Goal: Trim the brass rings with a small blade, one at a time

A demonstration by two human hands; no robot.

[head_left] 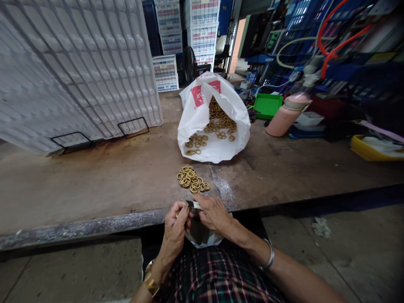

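My left hand (177, 223) is closed at the table's front edge, with a bit of a brass-coloured ring (177, 214) showing between its fingers. Close beside it, my right hand (214, 213) is wrapped round a small knife (196, 205) with a pale handle, its dark blade pointing at the left fingers. Whether the blade touches the ring is hidden. Just beyond my hands lies a small pile of brass-coloured rings (189, 179). Behind the pile, a white plastic bag (217, 153) lies on its side, its mouth facing me, with many more rings inside.
Stacked clear plastic trays (104, 63) stand at the left against black wire stands (134, 126) on the brown table (94, 181). At the right are a pink bottle (282, 120), a green tray (267, 105) and a yellow tray (368, 151). White crates (202, 38) are stacked behind.
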